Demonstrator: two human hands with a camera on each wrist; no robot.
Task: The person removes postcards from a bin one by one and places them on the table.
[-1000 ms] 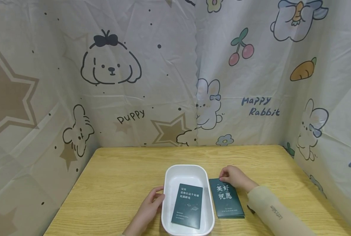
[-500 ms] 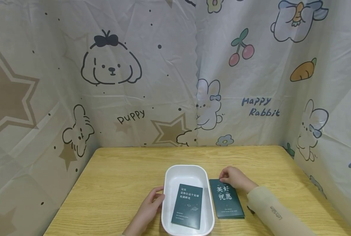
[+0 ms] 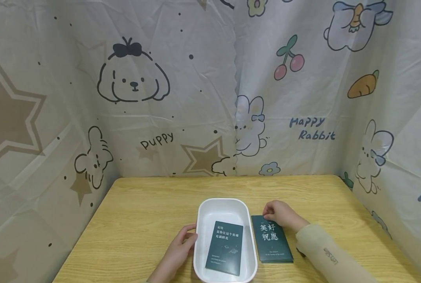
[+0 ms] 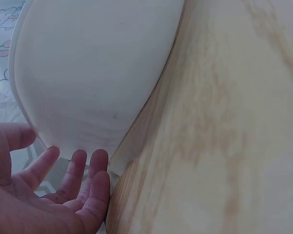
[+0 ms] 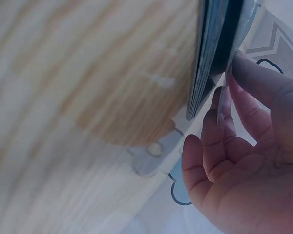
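In the head view a white plastic tray (image 3: pixel 222 208) stands at the front middle of the table. A dark green card (image 3: pixel 225 251) with white print lies inside it, slightly slanted. My left hand (image 3: pixel 180 249) is at the tray's left side; in the left wrist view its loosely bent fingertips (image 4: pixel 79 156) touch the outer wall. To the right of the tray lies a stack of green cards (image 5: pixel 201 63). My right hand (image 3: pixel 281 214) pinches the top card (image 3: pixel 274 245) at its far edge between thumb and fingers. The right wrist view shows that edge lifted off the stack.
The wooden table (image 3: pixel 153 208) reaches back to a patterned cloth curtain (image 3: pixel 196 98), which also hangs at both sides. The stack sits close against the tray's right wall.
Hardly anything differs. Both hands, the tray and the cards keep their places; the view shifts very slightly.
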